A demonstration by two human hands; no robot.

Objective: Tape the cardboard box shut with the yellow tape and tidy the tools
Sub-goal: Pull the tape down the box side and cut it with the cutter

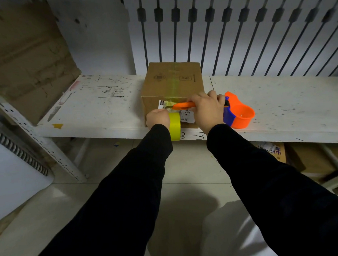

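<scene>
A brown cardboard box [172, 79] stands on the white shelf [95, 108], with a strip of yellow tape running over its top and down its front. My left hand [157, 118] is shut on the yellow tape roll [175, 126], held low against the box's front face. My right hand [207, 109] grips an orange utility knife [183, 105]. Its blade points left and meets the stretched tape just above the roll, over a white shipping label [187, 115].
An orange and blue tape dispenser [239, 113] sits on the shelf just right of my right hand. A large flat cardboard sheet [23, 57] leans at the back left. Black bars [237, 34] line the wall behind. More boxes [296, 155] lie under the shelf at right.
</scene>
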